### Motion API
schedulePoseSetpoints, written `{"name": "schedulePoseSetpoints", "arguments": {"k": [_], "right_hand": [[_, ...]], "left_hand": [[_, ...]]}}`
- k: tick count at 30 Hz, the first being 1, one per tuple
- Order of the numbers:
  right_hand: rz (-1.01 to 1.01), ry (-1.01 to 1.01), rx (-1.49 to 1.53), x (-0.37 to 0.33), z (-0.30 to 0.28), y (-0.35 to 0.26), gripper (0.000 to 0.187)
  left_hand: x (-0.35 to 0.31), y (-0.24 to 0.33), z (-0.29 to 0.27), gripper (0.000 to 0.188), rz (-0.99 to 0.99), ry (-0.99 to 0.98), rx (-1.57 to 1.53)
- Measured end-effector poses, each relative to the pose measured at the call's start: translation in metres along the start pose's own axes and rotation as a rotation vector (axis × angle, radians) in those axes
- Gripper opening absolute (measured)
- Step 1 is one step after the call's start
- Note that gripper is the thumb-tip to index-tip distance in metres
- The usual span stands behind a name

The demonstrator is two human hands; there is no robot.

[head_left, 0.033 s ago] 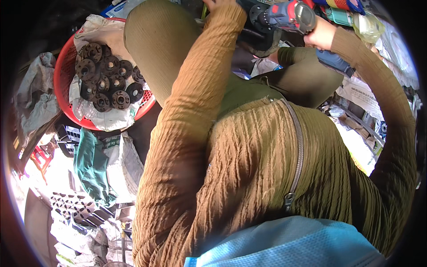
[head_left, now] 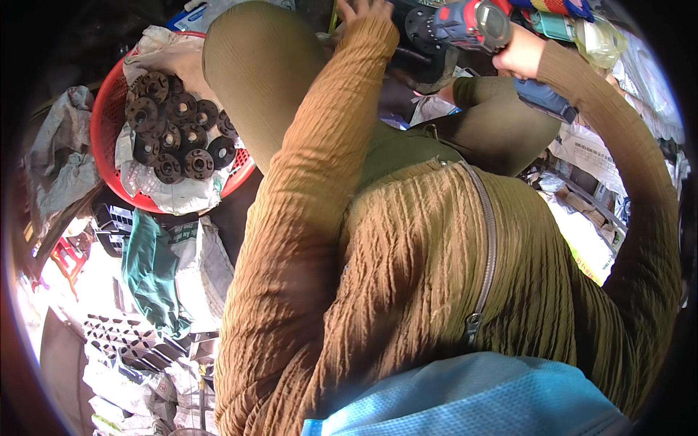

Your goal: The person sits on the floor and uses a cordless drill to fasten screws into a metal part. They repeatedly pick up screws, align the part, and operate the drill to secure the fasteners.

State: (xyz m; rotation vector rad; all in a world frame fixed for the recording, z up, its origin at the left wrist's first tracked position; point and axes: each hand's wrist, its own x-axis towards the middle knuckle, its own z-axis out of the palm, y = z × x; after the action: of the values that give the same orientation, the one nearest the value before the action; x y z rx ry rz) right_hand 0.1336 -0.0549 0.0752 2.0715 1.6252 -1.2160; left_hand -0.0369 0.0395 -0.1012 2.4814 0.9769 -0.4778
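Note:
My right hand (head_left: 520,54) is closed around the handle of a cordless drill (head_left: 472,26) with a blue and red body, at the top right. The drill points left, and its front end is beside a dark round metal flange (head_left: 420,29) with holes in it. At the top edge is my left hand (head_left: 366,12), its fingers apart and partly cut off by the frame. I see nothing held in it. It is left of the flange, over dark metal parts.
A red plastic basket (head_left: 102,149) left of my knee holds several dark metal flanges (head_left: 180,107) on a white sack. Below it hang a green cloth (head_left: 149,269) and sacks. Plastic bags (head_left: 602,42) and papers crowd the right side. My bent legs flank the work area.
My left hand has shifted slightly down, and its spread fingers show more. The drill and my right hand have moved very slightly left.

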Motion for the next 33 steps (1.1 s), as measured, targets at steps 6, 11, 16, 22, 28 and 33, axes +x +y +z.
{"name": "schedulePoseSetpoints", "arguments": {"k": [6, 11, 16, 22, 28, 33], "right_hand": [[0.034, -0.053, 0.047, 0.006, 0.004, 0.005, 0.047], [0.102, 0.039, 0.356, -0.052, -0.017, -0.005, 0.043], [0.154, 0.065, 0.685, -0.15, 0.015, 0.021, 0.05], [0.017, 0.15, 0.871, -0.175, 0.17, 0.079, 0.052], [-0.072, 0.262, 0.601, -0.159, 0.227, 0.091, 0.066], [-0.473, 0.599, 1.177, -0.173, 0.154, 0.109, 0.068]], "left_hand": [[0.032, 0.01, 0.074, 0.102, 0.243, 0.535, -0.363], [0.058, 0.011, 0.081, 0.101, 0.252, 0.553, -0.376], [0.059, 0.009, 0.073, 0.089, 0.221, 0.437, -0.28], [0.042, -0.007, 0.049, 0.087, 0.366, 0.635, -0.299], [0.002, 0.019, -0.035, 0.065, 0.596, 0.772, -0.246], [-0.056, 0.106, -0.097, 0.051, 0.796, 0.277, -1.652]]}}
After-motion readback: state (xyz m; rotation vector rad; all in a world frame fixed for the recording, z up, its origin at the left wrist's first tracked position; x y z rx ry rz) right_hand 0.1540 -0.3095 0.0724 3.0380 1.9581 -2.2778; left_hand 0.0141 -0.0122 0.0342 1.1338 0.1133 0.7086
